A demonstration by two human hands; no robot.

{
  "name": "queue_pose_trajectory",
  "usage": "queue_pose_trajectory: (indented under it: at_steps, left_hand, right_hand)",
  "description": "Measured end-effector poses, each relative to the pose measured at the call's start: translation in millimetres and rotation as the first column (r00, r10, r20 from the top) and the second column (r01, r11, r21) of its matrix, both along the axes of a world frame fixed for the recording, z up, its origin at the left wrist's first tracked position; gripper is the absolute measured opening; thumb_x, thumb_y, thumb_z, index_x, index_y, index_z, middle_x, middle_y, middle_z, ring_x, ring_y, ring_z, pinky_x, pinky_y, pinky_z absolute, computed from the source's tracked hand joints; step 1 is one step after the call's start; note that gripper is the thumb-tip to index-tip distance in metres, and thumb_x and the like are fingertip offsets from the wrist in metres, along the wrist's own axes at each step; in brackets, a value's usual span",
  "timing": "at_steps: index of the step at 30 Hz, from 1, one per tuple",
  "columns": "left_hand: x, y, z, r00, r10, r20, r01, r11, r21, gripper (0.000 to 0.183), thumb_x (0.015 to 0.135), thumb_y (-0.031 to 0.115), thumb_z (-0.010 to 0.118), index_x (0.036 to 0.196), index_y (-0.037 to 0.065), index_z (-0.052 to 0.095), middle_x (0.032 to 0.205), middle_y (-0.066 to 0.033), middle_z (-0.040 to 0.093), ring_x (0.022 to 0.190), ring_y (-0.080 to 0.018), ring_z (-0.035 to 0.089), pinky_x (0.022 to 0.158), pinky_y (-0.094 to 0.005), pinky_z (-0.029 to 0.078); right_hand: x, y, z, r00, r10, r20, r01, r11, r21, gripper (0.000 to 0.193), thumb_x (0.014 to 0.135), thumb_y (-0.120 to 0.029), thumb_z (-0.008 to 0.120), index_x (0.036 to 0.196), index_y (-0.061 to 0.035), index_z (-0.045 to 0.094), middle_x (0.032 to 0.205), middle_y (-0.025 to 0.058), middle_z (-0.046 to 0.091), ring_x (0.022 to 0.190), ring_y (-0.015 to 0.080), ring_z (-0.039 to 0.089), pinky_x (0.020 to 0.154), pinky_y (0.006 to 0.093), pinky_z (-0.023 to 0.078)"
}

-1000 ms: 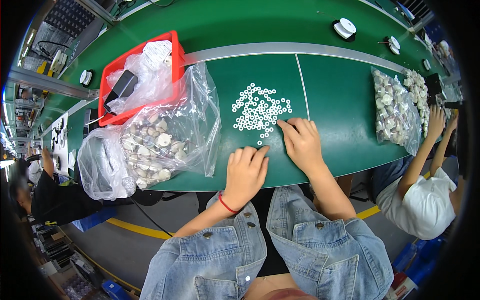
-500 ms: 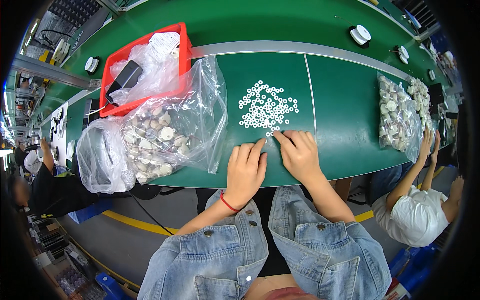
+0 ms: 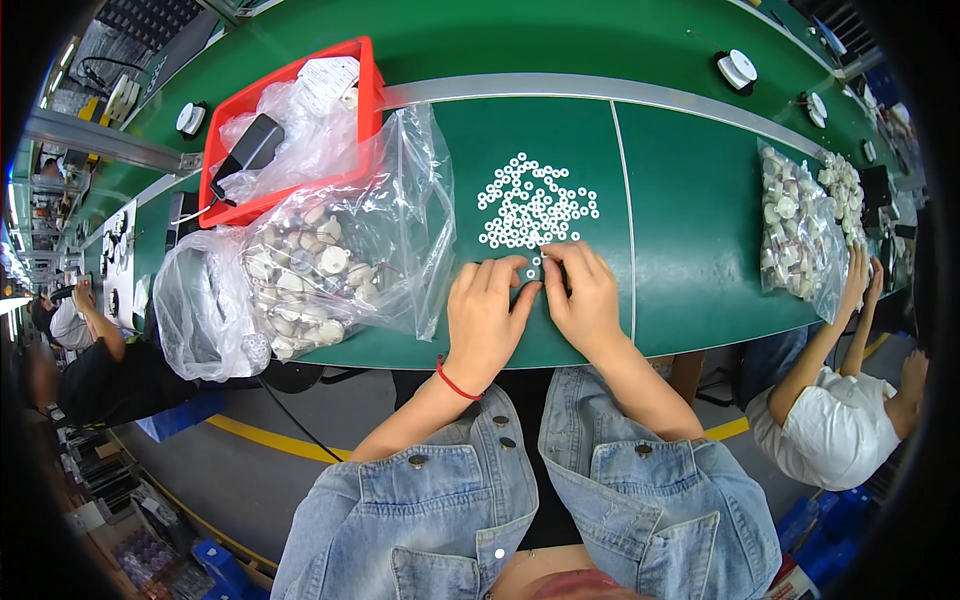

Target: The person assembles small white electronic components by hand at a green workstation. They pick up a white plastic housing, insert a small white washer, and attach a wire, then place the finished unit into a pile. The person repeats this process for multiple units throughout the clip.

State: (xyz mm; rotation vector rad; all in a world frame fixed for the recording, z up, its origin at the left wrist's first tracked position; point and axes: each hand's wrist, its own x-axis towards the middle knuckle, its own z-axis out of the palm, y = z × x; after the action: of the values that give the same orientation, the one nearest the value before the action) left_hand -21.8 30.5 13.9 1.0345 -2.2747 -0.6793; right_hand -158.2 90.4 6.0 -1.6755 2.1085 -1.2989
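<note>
Small white rings (image 3: 540, 208) lie in a loose pile on the green tabletop (image 3: 690, 250). A couple of stray rings (image 3: 536, 262) sit just nearer than the pile, between my two hands. My left hand (image 3: 487, 312) rests on the table with bent fingers and the thumb apart, its fingertips beside those strays; nothing shows in it. My right hand (image 3: 582, 300) touches the pile's near edge with its index fingertip. Its thumb stands away from the fingers, close to the left thumb. Whether a ring lies under that index fingertip is hidden.
At left, a clear plastic bag (image 3: 420, 230) holds many round whitish parts. Behind it stands a red bin (image 3: 372, 90) containing plastic bags and a black adapter (image 3: 252, 145). Bagged white parts (image 3: 785, 215) lie at right, near another person's hands (image 3: 862, 285). White spools (image 3: 738, 68) stand at the back.
My right hand has shifted slightly left, its index fingertip reaching farther to the pile's edge. My left fingers have drawn back a little, the thumb now nearer the right hand. The stray rings have moved.
</note>
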Motion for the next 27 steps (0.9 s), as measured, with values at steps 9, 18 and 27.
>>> queue_pose_trajectory:
  at_steps: [9, 18, 27]
  left_hand:
    - [0, -5, 5, 0.999, 0.035, -0.021, -0.036, 0.999, -0.028, 0.006, 0.078, 0.015, 0.076, 0.080, 0.010, 0.072, 0.075, -0.0014, 0.064, 0.072, -0.0219, 0.058, 0.066, -0.0365, 0.046]
    - [2, -9, 4, 0.998, 0.052, -0.036, -0.052, 0.999, -0.009, 0.005, 0.079, 0.012, 0.075, 0.083, 0.008, 0.073, 0.077, -0.0029, 0.065, 0.068, -0.0227, 0.059, 0.062, -0.0358, 0.047]
    - [11, -9, -4, 0.992, 0.071, -0.108, -0.066, 0.996, 0.056, 0.011, 0.084, 0.006, 0.070, 0.094, 0.005, 0.072, 0.080, -0.0088, 0.064, 0.070, -0.0237, 0.060, 0.063, -0.0358, 0.048]
  right_hand:
    - [-1, 7, 0, 0.998, -0.012, 0.064, 0.011, 1.000, 0.017, 0.012, 0.084, 0.000, 0.064, 0.095, -0.0028, 0.065, 0.087, 0.0115, 0.064, 0.072, 0.0309, 0.061, 0.065, 0.0397, 0.048]
    - [2, 5, 0, 0.986, 0.014, -0.164, -0.013, 1.000, 0.009, 0.016, 0.082, -0.003, 0.068, 0.097, -0.0064, 0.069, 0.085, 0.0075, 0.062, 0.076, 0.0265, 0.060, 0.069, 0.0377, 0.046]
    - [2, 14, -7, 0.996, -0.090, 0.025, 0.089, 0.996, 0.024, 0.018, 0.080, -0.007, 0.073, 0.097, -0.0085, 0.071, 0.085, 0.0055, 0.063, 0.075, 0.0244, 0.061, 0.066, 0.0357, 0.046]
